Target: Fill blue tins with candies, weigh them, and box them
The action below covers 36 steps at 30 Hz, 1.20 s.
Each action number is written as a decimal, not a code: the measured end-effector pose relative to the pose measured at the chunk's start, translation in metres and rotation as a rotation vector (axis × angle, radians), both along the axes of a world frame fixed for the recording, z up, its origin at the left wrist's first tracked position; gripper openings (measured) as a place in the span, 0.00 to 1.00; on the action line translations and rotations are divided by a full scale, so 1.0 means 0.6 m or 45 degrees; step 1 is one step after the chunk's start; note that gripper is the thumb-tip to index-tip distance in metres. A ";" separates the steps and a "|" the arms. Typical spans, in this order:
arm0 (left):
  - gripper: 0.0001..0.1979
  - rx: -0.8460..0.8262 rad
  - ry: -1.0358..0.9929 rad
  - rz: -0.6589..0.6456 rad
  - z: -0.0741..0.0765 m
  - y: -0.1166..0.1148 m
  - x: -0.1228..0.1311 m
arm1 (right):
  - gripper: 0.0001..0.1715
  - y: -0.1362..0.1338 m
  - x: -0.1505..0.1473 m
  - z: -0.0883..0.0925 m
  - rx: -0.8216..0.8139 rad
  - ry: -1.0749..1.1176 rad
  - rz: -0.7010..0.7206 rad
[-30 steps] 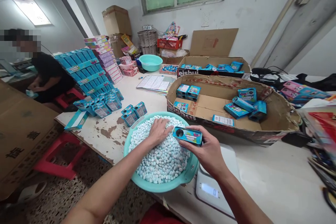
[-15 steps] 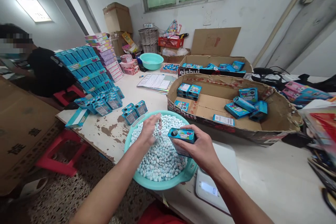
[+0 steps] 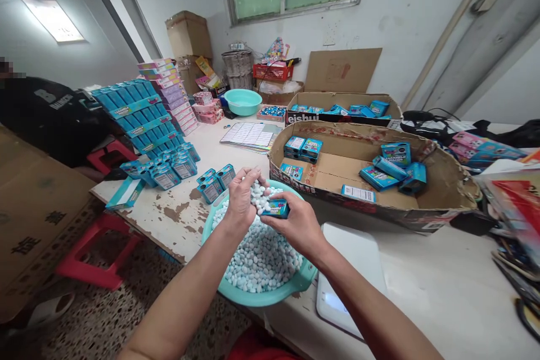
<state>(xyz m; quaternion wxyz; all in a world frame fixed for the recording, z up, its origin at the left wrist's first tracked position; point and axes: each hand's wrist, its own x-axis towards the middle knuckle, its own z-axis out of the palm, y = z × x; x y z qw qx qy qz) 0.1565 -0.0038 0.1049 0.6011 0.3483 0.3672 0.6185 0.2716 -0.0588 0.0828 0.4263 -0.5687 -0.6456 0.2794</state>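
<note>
My left hand [image 3: 242, 197] is cupped round a handful of pale candies [image 3: 260, 197], tilted against the end of a small blue candy box [image 3: 278, 209]. That box sits in the grip of my right hand [image 3: 301, 225], thumb on the near side and fingers on the far side. The box's opening is hidden by the candies and my left hand. Both hands are above a turquoise basin [image 3: 270, 299] filled with white and pale blue candies [image 3: 261, 264].
Right of the basin stands a white scale [image 3: 354, 253]. Behind it, an open carton [image 3: 337, 169] holds several blue boxes. Left are small blue boxes [image 3: 215, 183] and a stacked display [image 3: 139, 112]. A co-worker [image 3: 46, 112] is at far left, near a red stool [image 3: 97, 253].
My left hand has come up out of the basin with candies and moved to the box. My right hand has brought the box left to meet it.
</note>
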 end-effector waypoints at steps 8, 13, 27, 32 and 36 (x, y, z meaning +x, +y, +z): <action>0.15 0.011 0.135 -0.011 0.003 -0.001 0.005 | 0.20 -0.002 0.007 -0.002 -0.015 0.126 0.015; 0.14 0.055 0.149 -0.037 0.005 -0.007 0.013 | 0.21 -0.006 0.013 -0.011 -0.007 0.221 0.010; 0.14 0.095 0.279 0.008 0.016 -0.014 0.024 | 0.21 -0.005 0.012 -0.012 -0.010 0.367 0.048; 0.14 0.128 0.288 0.027 0.015 -0.015 0.026 | 0.19 -0.010 0.007 -0.020 0.011 0.404 0.032; 0.14 0.133 0.278 -0.026 0.009 -0.017 0.028 | 0.19 -0.009 0.003 -0.027 -0.003 0.421 0.018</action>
